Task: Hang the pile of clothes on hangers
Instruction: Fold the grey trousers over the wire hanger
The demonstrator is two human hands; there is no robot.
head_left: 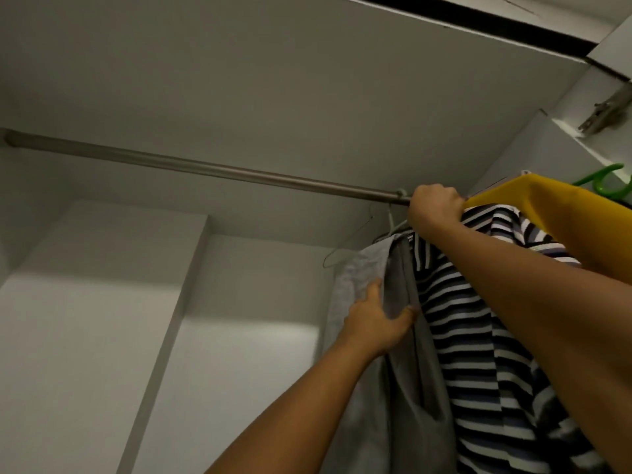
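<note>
Under the metal rail (205, 167) of a white wardrobe, at its right end, hangs the striped shirt (472, 336), with black, white and blue-grey bands, its cloth falling in folds. The right hand (433, 207) is curled in a fist round its top, touching the rail. The left hand (376, 323) pinches the grey garment (403, 405) just beside it, thumb against fingers. A yellow garment (564, 213) hangs to the right of the shirt.
</note>
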